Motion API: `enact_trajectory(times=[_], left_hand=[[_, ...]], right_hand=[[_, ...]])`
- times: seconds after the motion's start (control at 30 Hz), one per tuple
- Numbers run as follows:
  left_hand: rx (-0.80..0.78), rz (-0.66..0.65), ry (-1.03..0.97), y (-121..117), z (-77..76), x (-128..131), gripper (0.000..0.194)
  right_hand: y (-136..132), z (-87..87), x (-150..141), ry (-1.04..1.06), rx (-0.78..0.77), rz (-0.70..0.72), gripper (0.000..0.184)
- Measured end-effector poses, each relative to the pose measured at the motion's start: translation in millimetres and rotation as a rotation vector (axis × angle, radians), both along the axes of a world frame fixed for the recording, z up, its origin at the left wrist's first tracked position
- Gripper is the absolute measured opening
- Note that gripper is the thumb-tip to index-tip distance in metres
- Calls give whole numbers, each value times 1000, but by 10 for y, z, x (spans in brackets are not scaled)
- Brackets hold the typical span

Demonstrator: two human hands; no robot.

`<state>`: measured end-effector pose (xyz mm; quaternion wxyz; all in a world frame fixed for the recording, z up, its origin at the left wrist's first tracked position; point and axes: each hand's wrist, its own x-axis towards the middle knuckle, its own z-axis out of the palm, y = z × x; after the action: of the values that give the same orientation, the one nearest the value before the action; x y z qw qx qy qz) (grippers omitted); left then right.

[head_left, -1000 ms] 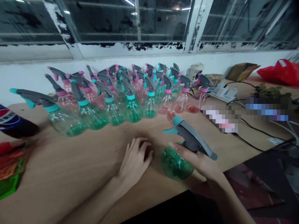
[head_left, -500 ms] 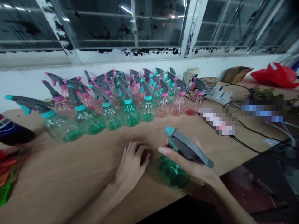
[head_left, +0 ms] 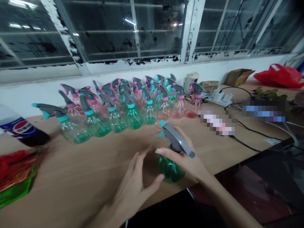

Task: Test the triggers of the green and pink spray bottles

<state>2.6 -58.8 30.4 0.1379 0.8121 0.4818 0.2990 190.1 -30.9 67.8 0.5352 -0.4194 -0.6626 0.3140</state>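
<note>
A green see-through spray bottle (head_left: 171, 167) with a grey head and a turquoise nozzle is in my right hand (head_left: 187, 160), whose fingers wrap round it just below the head. To its left, my left hand (head_left: 136, 177) is open, thumb stretched out close to the bottle's lower side; I cannot tell whether the thumb touches it. Behind both hands stand several spray bottles in rows: green ones (head_left: 134, 117) with turquoise collars and pink ones (head_left: 180, 109) with pink collars. The fingers on the far side of the held bottle are partly hidden.
On the left lie a cola bottle (head_left: 28, 130) and a red and green packet (head_left: 17, 177). Toward the right are a power strip (head_left: 219, 97) with black cables, a paper cup (head_left: 191, 80), a brown paper bag (head_left: 238, 76) and a red plastic bag (head_left: 279, 76). The wooden table (head_left: 78, 177) ends at the front right.
My left hand has lifted and opened, its thumb spreading toward the held bottle. The held spray bottle has shifted slightly left and tilted less. The view has swung a little left.
</note>
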Motion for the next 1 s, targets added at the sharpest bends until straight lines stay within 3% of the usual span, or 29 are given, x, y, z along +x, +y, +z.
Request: enact_trajectory(times=[0.13,0.33,0.53,0.7,0.9,1.0], left_hand=[[43,92,-64,-123,41,45,79],[100,253,-33,-254,159,-140,44],[165,333,-32,-384,192,-476,35],[189,482,-24,-358,223,-981,39],[293,739,-4,-153,300,-1794,49],[222,832,29,-23,380,-2094,45]], right_hand=[[-44,1,-253,181,78,-4,52],[-74,6,-718,213,186,35,59],[-100,1,-1002,41,346,98,66],[-109,-146,-1052,-165,484,114,72],[-17,-267,-1099,-452,490,158,53],[78,-266,-1170,-537,505,151,45]])
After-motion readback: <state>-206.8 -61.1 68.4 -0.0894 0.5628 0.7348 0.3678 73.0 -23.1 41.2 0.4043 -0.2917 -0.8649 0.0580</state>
